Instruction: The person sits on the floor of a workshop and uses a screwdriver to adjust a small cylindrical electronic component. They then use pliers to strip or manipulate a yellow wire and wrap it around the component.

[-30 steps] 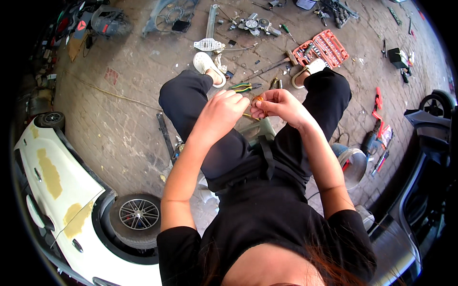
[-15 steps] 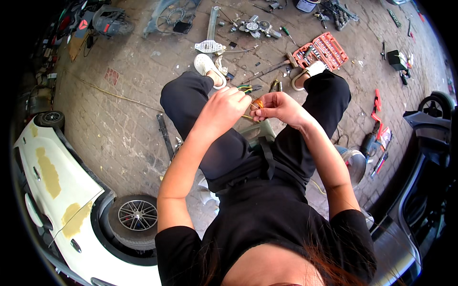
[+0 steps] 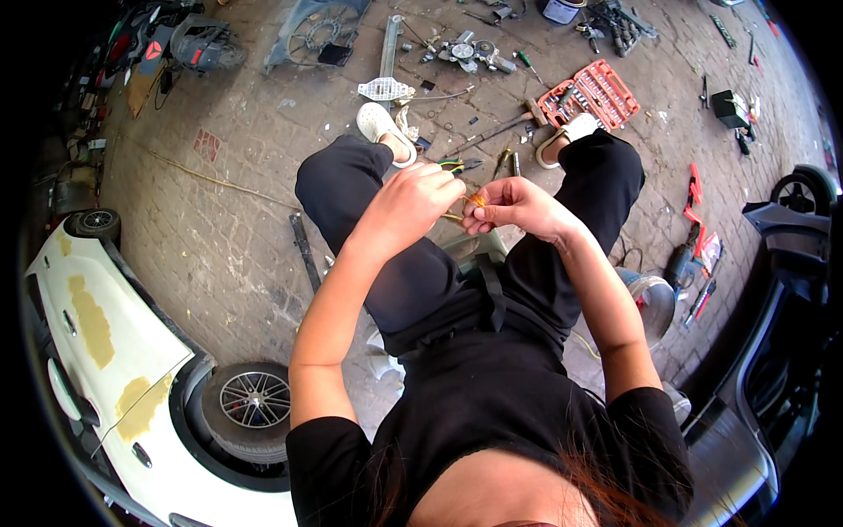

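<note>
The brick floor [image 3: 224, 250] is brown and dusty, in bright light. A white car [image 3: 136, 347] with tan patches [image 3: 90, 323] stands near left.

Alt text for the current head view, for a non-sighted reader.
A person's right hand pinches a small orange bundle, the left hand close beside it, above a paved floor. Pliers lie beyond the hands; an open red socket set lies farther right; a white car stands left.

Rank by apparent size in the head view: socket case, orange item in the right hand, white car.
1. White car
2. Red socket case
3. Orange item in the right hand
</note>
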Tool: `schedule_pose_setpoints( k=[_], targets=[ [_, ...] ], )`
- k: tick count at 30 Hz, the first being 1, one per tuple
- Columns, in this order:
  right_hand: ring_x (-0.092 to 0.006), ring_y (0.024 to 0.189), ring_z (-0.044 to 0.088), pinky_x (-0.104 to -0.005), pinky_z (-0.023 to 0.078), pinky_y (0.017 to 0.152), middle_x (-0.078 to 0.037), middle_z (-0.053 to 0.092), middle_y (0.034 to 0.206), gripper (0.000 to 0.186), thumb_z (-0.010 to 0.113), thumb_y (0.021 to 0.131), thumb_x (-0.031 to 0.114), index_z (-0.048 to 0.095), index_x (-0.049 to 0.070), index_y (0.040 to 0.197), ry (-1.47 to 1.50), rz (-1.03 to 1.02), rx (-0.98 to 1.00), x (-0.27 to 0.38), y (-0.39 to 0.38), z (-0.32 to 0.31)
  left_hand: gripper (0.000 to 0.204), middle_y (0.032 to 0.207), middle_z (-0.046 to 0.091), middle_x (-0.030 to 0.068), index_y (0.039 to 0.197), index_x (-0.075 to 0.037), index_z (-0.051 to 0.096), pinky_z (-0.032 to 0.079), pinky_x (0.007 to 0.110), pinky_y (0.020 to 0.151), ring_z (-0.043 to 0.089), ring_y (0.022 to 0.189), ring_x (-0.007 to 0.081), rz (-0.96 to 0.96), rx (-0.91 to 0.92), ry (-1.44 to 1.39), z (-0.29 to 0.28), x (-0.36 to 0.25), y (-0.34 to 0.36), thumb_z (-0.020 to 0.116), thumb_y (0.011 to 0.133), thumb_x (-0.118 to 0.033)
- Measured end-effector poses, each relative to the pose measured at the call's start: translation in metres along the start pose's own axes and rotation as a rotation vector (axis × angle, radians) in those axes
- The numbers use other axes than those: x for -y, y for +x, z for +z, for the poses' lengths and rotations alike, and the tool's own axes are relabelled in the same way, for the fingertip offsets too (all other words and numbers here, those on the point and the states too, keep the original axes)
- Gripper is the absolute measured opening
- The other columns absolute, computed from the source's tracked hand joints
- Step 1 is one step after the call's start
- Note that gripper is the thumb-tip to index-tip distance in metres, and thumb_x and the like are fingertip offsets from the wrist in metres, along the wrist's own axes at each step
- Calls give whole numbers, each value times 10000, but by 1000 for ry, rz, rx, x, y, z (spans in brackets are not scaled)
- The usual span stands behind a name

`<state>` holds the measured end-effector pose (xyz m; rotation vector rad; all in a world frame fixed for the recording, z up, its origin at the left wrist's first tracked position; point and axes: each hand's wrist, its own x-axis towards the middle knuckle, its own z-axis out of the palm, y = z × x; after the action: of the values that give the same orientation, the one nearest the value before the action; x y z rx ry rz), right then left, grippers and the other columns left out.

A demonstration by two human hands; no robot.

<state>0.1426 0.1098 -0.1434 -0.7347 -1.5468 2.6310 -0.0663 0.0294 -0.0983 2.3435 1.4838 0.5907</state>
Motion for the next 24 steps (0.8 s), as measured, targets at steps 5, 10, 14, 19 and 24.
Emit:
schedule_pose_setpoints(
  k=[5,10,14,19,24],
  targets=[
    [-201,968,650,-277,509,842,-143,667,1027,228,559,937,117,592,-57,1080,162,6,68,2,-4,1,144,756,576,94,842,-23,584,465,375,745,582,788,276,-16,21,-21,1,2,-1,598,701,3],
    [-235,1050,624,-292,490,908,-172,643,1100,258,551,937,105,558,-67,1129,298,33,81,-2,-6,-2,140,749,573,94,840,-23,582,464,378,740,580,784,277,-8,15,-14,3,3,-2,597,703,4],
    [-227,1039,627,-290,488,918,-155,648,1080,253,557,935,111,563,-62,1119,296,36,57,-10,-2,-7,135,742,566,94,837,-25,579,462,379,735,577,777,273,4,2,-15,4,2,-1,593,706,4],
    [-199,995,641,-272,498,885,-114,666,988,241,566,932,123,579,-52,1098,317,32,6,-9,-3,-3,130,739,560,93,835,-25,576,460,377,730,575,774,270,-1,10,-21,3,1,-2,590,710,3],
    [-157,903,654,-244,509,815,-74,668,893,253,584,930,161,602,-50,1068,285,-4,-31,-6,-5,2,126,734,561,92,831,-24,576,459,376,724,576,770,270,-4,-1,-38,5,1,-3,593,709,-2]
  ],
)
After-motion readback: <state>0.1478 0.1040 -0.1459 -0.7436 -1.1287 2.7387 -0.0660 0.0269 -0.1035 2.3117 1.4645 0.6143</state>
